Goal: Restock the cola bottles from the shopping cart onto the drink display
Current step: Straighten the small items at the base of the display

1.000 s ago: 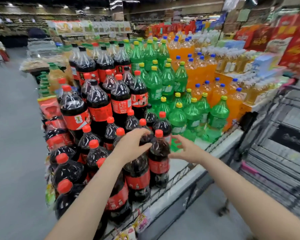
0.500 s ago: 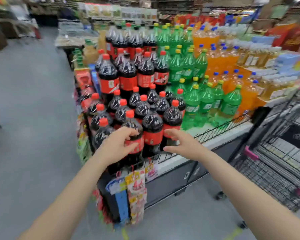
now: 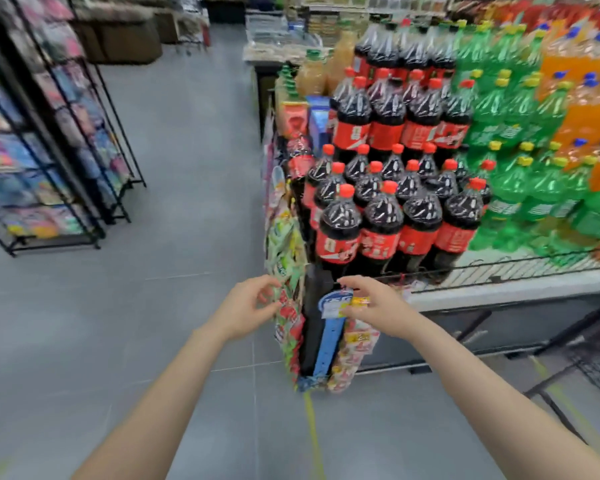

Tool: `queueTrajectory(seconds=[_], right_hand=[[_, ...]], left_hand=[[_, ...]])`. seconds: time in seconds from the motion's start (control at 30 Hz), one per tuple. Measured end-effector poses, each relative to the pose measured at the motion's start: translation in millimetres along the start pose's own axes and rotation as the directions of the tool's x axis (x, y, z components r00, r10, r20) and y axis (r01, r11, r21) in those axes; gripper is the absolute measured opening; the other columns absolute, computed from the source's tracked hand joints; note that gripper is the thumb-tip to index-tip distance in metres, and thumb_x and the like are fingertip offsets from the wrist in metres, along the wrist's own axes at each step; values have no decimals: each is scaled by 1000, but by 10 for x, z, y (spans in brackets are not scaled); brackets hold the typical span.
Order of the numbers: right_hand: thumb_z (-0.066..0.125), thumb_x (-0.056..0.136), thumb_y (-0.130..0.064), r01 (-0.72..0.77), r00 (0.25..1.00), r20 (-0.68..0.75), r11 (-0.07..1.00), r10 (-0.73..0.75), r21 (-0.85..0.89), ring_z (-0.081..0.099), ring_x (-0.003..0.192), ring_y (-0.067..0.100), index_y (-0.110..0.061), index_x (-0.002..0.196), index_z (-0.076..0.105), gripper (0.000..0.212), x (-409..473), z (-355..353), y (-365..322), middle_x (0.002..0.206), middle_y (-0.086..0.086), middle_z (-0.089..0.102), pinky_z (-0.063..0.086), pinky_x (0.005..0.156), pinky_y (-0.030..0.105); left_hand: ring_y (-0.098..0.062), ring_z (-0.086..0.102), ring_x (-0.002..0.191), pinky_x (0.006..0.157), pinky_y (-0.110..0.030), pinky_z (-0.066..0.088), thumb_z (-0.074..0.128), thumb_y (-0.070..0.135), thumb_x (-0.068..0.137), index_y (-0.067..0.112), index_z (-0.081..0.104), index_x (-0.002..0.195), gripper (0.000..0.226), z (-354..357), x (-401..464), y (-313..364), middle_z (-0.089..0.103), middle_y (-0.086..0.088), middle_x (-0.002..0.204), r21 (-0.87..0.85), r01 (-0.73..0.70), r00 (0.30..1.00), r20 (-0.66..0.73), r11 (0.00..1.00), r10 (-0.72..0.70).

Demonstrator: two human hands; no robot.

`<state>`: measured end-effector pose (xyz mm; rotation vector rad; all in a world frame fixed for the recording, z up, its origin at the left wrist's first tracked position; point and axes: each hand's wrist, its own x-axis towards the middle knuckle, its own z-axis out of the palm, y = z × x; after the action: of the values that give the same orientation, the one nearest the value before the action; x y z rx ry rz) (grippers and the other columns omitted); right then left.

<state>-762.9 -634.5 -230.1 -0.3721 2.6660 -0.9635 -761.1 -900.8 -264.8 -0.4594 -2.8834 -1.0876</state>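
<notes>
I see grey tiled floor (image 3: 174, 209) at nine o'clock, with a black wire rack (image 3: 49, 140) beyond it.

Red-capped cola bottles (image 3: 383, 216) stand upright in tiered rows on the drink display (image 3: 506, 285) — its left end.

My left hand (image 3: 246, 306) & right hand (image 3: 374, 306): both bare, no gloves, no rings, no watch or band at either wrist. Forearms bare too, w/ no sleeve or cuff showing anywhere up to the frame edge at 7 & 5 o'clock. Nails short, unpainted as far as the blur lets me tell. No marks or tattoos visible.
</notes>
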Motion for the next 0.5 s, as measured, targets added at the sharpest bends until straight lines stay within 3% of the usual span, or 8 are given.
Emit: queueTrajectory(seconds=[0.1, 0.2, 0.37, 0.5], right_hand=[[62, 89, -30, -34, 998, 56, 998, 31, 51, 41, 131, 15, -27, 138, 41, 53, 185, 357, -236, 142, -5, 41, 41, 100, 32], [62, 90, -29, -56, 997, 54, 993, 51, 101, 44, 127, 14, -26, 137, 42, 52, 418, 753, -518, 141, -5, 42, 38, 89, 22], [64, 89, -24, -79, 997, -7, 989, 81, 122, 44, 117, 5, -22, 138, 43, 54, 898, 1261, -1008, 142, -3, 44, 33, 87, 11], [64, 88, -29, -124, 992, -14, 980, 128, 156, 44, 128, 16, -26, 139, 40, 57, 1276, 1341, -1313, 143, -4, 43, 39, 98, 25]], left_hand=[[-19, 60, 79, 68, -1, 35, 70, 11, 82, 9, 62, 111, 30, -177, -111, -330, 61, -3, 91, -16, 15, 1000, 2, 1000, -15], [-16, 56, 81, 70, -6, 34, 69, 11, 83, 7, 61, 114, 33, -440, -139, -716, 59, -2, 94, -14, 19, 1000, 24, 1000, -19], [-15, 55, 81, 74, -10, 36, 69, 12, 83, 12, 60, 114, 32, -1011, -37, -1478, 58, -1, 97, -7, 10, 999, 37, 1000, -10], [-14, 56, 85, 71, -12, 36, 68, 17, 84, 17, 60, 115, 31, -1409, 213, -1870, 60, -1, 102, -17, 28, 999, 38, 999, -28]])
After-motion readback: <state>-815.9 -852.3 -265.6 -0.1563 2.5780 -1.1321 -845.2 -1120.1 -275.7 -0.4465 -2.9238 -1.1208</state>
